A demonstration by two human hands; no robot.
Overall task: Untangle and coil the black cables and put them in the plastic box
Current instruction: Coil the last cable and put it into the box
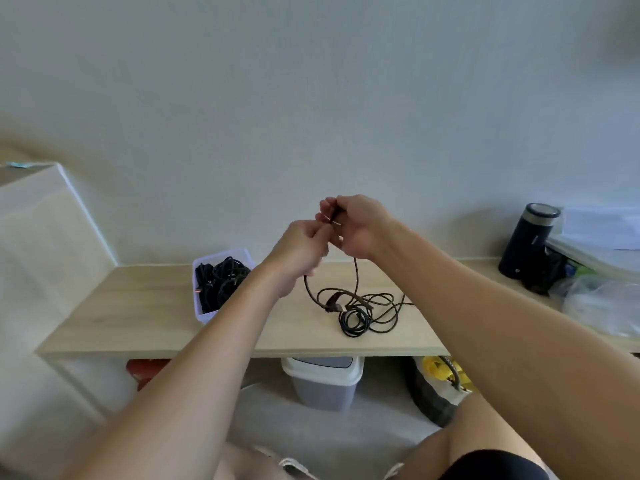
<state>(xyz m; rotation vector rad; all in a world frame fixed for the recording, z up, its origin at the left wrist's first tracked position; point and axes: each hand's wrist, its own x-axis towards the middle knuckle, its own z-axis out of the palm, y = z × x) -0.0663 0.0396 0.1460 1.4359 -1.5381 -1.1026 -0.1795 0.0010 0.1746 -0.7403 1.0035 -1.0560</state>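
Note:
A tangle of black cable (pixel 363 308) lies on the wooden shelf (pixel 138 313), right of centre. Two strands rise from it to my hands, which are raised together above the shelf. My right hand (pixel 356 226) pinches the cable's plug end at its fingertips. My left hand (pixel 299 251) grips the other strand, which loops down below it. A clear plastic box (pixel 201 268) stands at the shelf's back left, holding several coiled black cables (pixel 221 282).
A dark tumbler (pixel 526 240) and a pile of plastic bags and papers (pixel 602 282) crowd the shelf's right end. Under the shelf stand a white bin (pixel 322 379) and a bag with yellow contents (pixel 443 382). A white covered block (pixel 45 237) is at left.

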